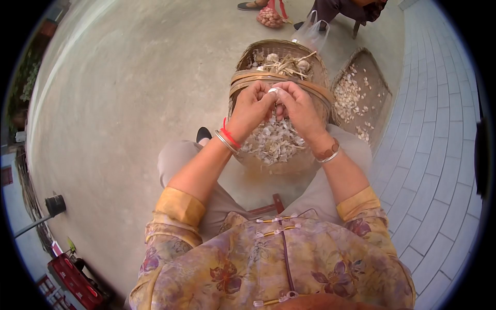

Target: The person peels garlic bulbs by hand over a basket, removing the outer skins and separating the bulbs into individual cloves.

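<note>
My left hand (253, 108) and my right hand (299, 107) meet above a wicker basket, close to its curved handle (318, 89). Both hands have their fingers pinched around a small white garlic clove (273, 90). Beneath them, a heap of papery garlic skins (274, 142) fills the near side of the basket (326, 70). Whole garlic bulbs (304, 65) and dry stalks (281, 66) lie in its far side. To the right of my hand, a woven scoop-shaped tray (374, 106) holds many loose garlic cloves (347, 95).
A clear plastic bag (311, 35) stands behind the basket. Farther off are a red net bag (269, 17) and a seated person's leg (330, 9). Grey tiles (426, 150) run along the right. At lower left are a dark red object (75, 281) and a black-ended pole (55, 205).
</note>
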Tool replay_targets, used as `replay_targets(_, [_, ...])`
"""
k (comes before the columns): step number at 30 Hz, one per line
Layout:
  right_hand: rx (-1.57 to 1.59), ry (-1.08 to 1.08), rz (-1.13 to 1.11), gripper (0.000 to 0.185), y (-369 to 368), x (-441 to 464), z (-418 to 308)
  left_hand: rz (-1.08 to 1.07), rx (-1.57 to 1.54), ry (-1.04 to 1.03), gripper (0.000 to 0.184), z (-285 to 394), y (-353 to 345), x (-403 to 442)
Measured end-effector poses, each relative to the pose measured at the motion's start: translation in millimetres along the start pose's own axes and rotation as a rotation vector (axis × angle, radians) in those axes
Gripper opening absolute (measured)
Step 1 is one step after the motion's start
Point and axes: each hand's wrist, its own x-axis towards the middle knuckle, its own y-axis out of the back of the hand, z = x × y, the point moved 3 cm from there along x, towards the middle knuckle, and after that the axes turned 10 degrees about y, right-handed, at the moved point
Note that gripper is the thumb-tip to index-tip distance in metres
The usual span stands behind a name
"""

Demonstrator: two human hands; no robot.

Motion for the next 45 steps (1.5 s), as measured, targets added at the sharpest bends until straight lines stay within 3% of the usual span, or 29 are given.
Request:
replay_targets(3, [0.008, -0.002, 0.016, 0.018, 4.5, -0.5, 6.3, -0.055, 0.113, -0.026, 0.011, -4.5, -1.5, 2.1])
replay_targets(8, [-0.105, 0.025, 0.010, 0.015, 7.2, -3.6, 6.2, 0.075, 0.386, -0.195, 0.017, -4.0, -0.1, 2.8])
replay_targets(18, [0.046, -0.053, -0.055, 0.020, 6.3, -2.3, 0.6, 0.125, 0.458, -0.250, 0.015, -1.4, 2.3, 1.2])
replay_targets(23, [0.146, -0.056, 0.077, 0.018, 8.5, -2.7, -1.5, 0.249, 0.515, -0.327, 0.017, 12.7, -0.2, -8.6])
replay_targets(30, [0.096, -0.039, 0.043, 0.015, 7.3, -2.6, -0.9, 0.137, 0.373, -0.254, 0.017, 6.6, 0.0, -5.4])
replay_targets(32, [0.073, -0.028, 0.046, 0.016, 7.1, -2.6, -0.3, -0.003, 0.203, -0.051, 0.015, 3.4, -0.6, -4.8])
replay_targets(35, [0.062, -0.042, 0.029, 0.018, 5.8, -3.2, -4.5, -0.024, 0.143, 0.002, 0.012, 2.8, -0.2, -4.4])
replay_targets(45, [0.038, -0.032, -0.023, 0.014, 0.4, -3.4, -2.1, -0.011, 0.153, -0.030, 0.007, 2.2, 3.6, -5.6])
